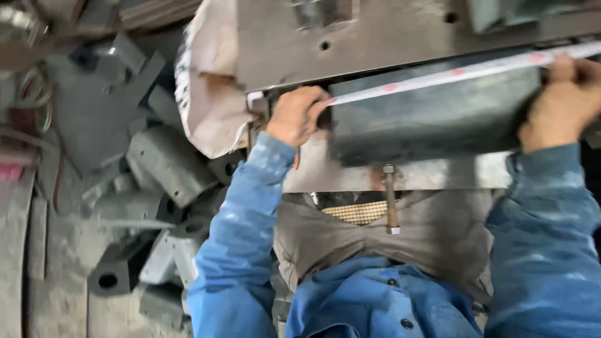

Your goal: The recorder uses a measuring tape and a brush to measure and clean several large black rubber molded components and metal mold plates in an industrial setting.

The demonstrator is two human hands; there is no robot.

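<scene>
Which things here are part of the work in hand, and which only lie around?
In use:
left hand
right hand
measuring tape
dark metal block

Lying about:
grey metal castings
cloth sack
threaded bolt

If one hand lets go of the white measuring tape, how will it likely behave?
The measuring tape looks thin and is stretched straight between the left hand and the right hand, so it is probably flexible and would sag or drop. It seems very light. It lies against the dark metal block.
</scene>
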